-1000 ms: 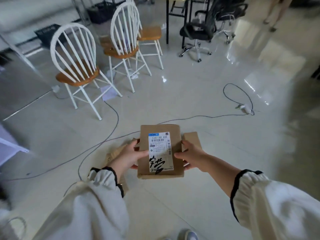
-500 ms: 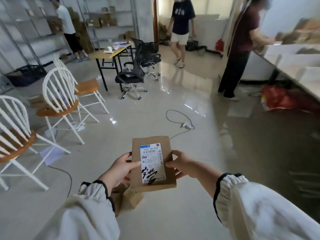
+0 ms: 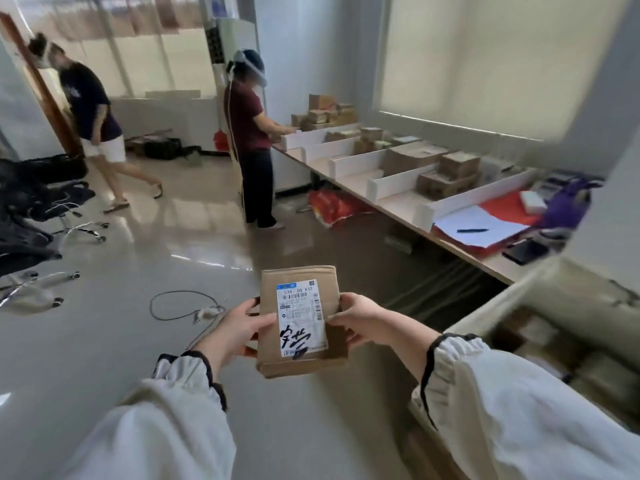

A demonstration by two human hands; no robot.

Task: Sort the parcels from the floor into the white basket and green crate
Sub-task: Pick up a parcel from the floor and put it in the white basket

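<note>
A parcel-sorting room: a long table (image 3: 346,188) on the right, split by white dividers (image 3: 398,180), holds cardboard boxes (image 3: 446,171).

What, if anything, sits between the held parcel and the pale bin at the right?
Nothing visible. The parcel is held by the left hand and right hand above bare floor; the pale bin lies just right, with only open air between. Its contents look blurred.

1 head-worn wide-angle view looks forward and down from close above the left hand (image 3: 239,329) and right hand (image 3: 363,322), out over the glossy floor (image 3: 145,341) toward the long table (image 3: 498,268) at right.
</note>
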